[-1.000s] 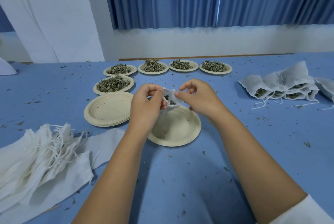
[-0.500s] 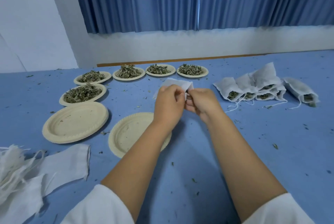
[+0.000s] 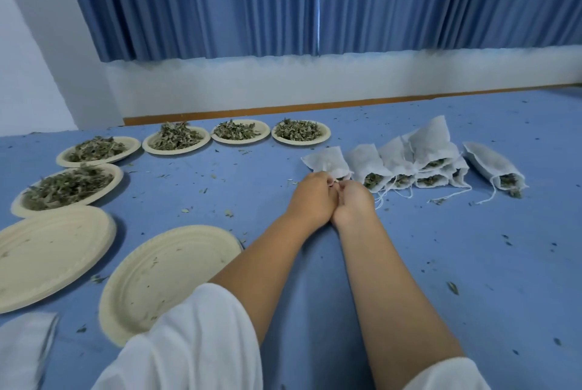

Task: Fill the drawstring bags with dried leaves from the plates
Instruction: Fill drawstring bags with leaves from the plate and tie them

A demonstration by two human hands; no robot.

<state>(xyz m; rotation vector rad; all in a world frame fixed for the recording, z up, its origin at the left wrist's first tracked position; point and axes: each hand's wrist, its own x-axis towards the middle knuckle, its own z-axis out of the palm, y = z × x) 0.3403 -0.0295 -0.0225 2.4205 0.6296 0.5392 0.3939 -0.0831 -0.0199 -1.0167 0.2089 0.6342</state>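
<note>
Head view gives us the small white fabric drawstring bag (image 3: 326,161) lying on the blue counter (image 3: 472,263), at the left end of a row of filled white bags (image 3: 422,156) and just beside the nearest of them. Our left hand (image 3: 311,197) and right hand (image 3: 354,204) meet at its mouth with knuckles touching. Both have fingers curled in, pinching the gathered opening. Whether we hold cord or cloth we cannot tell, since the hands hide it.

We judge the step to be closing this bag and parking it with the others. To do it well, we should keep the mouth bunched, draw the cords apart evenly and low along the counter so no leaves spill, and let go only once the bag rests flat.

Its long axis runs away from us, leaning slightly left. The closed bottom points toward the pleated blue curtain (image 3: 315,2) and the mouth points back at us, like its neighbours.

Farther left stand round beige paper plates (image 3: 300,142) heaped with dried green leaves (image 3: 67,188), and two empty beige plates (image 3: 170,276) lie nearer us.
</note>
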